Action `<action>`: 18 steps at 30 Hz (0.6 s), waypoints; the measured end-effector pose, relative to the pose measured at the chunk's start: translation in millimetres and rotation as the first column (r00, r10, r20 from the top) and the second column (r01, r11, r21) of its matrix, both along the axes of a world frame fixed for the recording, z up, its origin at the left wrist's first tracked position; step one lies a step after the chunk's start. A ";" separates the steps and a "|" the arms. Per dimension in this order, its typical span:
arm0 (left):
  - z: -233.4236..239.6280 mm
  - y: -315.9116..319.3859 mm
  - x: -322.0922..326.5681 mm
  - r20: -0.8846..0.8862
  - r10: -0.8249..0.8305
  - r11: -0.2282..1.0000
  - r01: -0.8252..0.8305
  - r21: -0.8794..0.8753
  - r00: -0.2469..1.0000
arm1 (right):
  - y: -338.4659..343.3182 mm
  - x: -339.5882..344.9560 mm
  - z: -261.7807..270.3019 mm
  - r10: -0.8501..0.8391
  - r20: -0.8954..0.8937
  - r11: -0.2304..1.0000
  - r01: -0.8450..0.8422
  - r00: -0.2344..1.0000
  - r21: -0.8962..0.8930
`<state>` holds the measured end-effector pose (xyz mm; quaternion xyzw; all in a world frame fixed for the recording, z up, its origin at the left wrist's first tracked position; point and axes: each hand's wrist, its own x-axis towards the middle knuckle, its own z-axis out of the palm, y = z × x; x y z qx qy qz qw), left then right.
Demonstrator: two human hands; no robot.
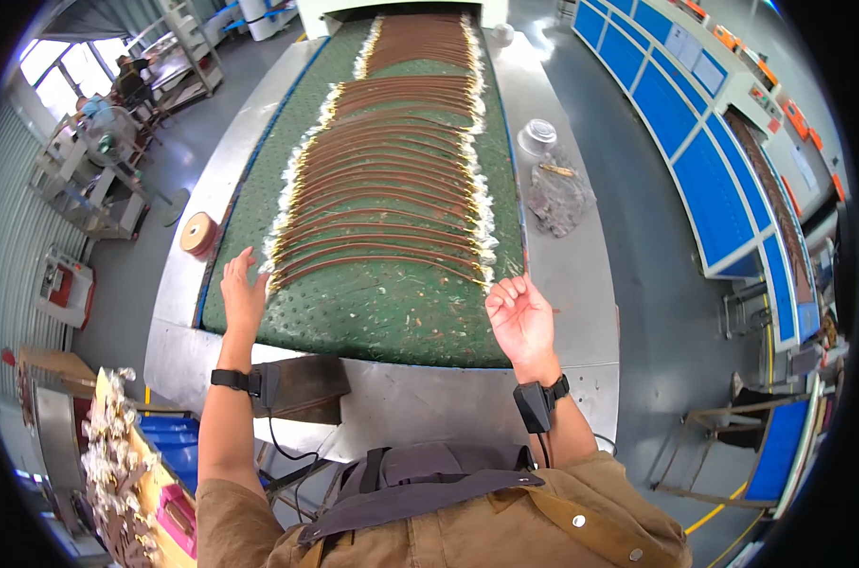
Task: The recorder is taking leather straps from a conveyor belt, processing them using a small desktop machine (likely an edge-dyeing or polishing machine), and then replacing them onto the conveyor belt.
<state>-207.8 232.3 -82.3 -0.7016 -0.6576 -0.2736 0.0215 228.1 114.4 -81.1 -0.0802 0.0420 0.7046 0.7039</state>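
Before me, a row of narrow brown straps (380, 213) lies crosswise on a worn green conveyor belt (373, 312). Their ends carry gold-coloured metal fittings (294, 195) wrapped in clear plastic (480, 206). My left hand (242, 295) is over the belt's left side, thumb and fingers apart, beside the left end of the nearest strap. Just below that strap's right end, my right hand (520, 319) is palm up at the belt's right edge. Its fingers are half curled, and nothing shows in them. Both wrists wear black strapped devices with cables.
A tape roll (199, 234) rests on the left metal ledge. On the right ledge are a clear plastic cup (537, 135) and a crumpled plastic bag (561, 195). Plastic-wrapped straps (120, 468) fill a board at lower left. A blue-panelled machine (692, 142) stands right; people (131, 78) sit far left.
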 end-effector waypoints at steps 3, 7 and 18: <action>47.9 -47.2 23.2 0.134 -0.121 0.971 0.090 0.220 0.984 | -9.6 -15.0 10.2 0.107 -0.015 0.984 -0.104 0.994 0.146; 105.6 -142.4 65.6 0.406 -0.160 0.970 0.068 0.232 0.900 | -29.6 -41.6 15.0 0.242 0.115 0.953 -0.258 0.963 0.161; 123.2 -419.8 22.2 0.712 0.162 0.886 -0.418 0.200 0.683 | -84.8 -172.7 24.2 0.627 0.459 0.664 -0.740 0.629 0.107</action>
